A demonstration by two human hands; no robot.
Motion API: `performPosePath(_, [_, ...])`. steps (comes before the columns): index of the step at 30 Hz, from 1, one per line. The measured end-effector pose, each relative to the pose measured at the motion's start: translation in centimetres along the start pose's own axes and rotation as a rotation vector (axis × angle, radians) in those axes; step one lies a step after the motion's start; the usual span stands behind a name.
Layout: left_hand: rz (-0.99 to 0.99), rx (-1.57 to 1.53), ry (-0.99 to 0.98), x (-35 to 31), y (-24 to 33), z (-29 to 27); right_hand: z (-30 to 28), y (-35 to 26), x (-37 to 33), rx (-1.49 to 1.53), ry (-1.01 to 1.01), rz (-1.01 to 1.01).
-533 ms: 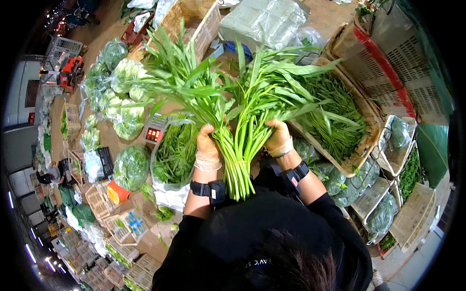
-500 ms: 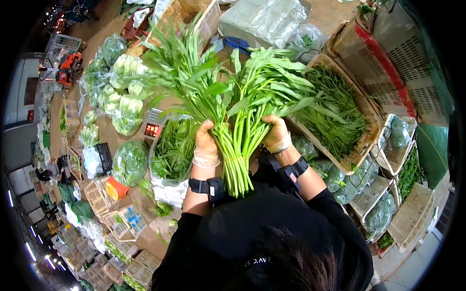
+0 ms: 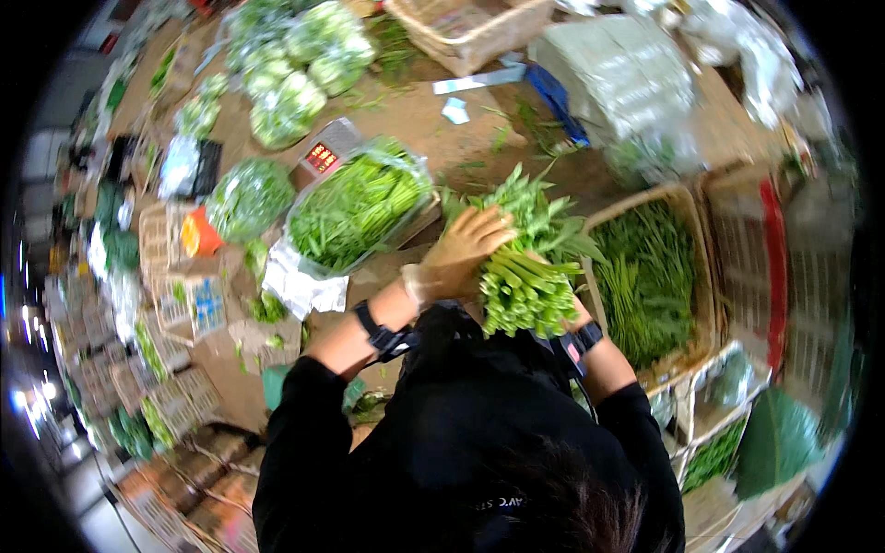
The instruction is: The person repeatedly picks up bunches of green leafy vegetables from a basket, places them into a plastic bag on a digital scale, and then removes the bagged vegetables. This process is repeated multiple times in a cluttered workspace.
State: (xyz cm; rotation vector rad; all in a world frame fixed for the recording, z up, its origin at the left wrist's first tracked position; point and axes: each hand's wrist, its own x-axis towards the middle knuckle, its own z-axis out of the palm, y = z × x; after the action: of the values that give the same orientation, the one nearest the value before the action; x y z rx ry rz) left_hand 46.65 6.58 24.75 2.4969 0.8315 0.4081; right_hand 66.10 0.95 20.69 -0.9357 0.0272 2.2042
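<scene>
A bunch of leafy green vegetables (image 3: 530,290), with long narrow leaves and thick pale stems like water spinach, is held in front of my chest. Its cut stem ends face me and the leaves point away. My left hand (image 3: 466,244) lies against the bunch's left side, its gloved fingers stretched out near the leaves. The bunch covers most of my right hand; the right wrist (image 3: 581,315) reaches in behind it from the right, supporting the stems. To the left, a plastic-lined crate of cut greens (image 3: 355,207) stands beside a scale with a red lit display (image 3: 323,152).
At right, a crate (image 3: 705,267) holds more long-leaved greens. Bagged pale green vegetables (image 3: 295,69) lie at the far left, near a bagged green bundle (image 3: 249,198). A wrapped block (image 3: 613,74) and a beige crate (image 3: 470,32) stand at the back.
The bunch has tipped from leaves-up to stem ends toward me. My left hand has gone from gripping the stems to lying spread on its side. The view has shifted.
</scene>
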Motion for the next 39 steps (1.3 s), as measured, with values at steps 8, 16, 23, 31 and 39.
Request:
performPosePath(8, [-0.709, -0.602, 0.421, -5.4, -1.4, -3.4, 1.9, -1.2, 1.9, -1.637, 0.132, -0.526])
performPosePath(16, [-0.582, -1.219, 0.566, -10.7, -10.0, -8.1, 13.4, 5.4, 15.5, -0.704, -0.087, -0.431])
performPosePath(23, [-1.245, -0.226, 0.347, -30.1, -25.8, -3.5, 11.5, 12.7, 29.5, -0.398, 0.176, -0.139])
performPosePath(31, [-1.726, -0.729, 0.189, -42.8, -35.3, 1.6, 11.8, 22.7, 33.1, -0.165, 0.352, 0.002])
performPosePath(39, [-1.15, -1.834, 1.299, -45.1, -35.1, 0.4, 7.0, 20.0, 44.4, -0.145, 0.521, 0.234])
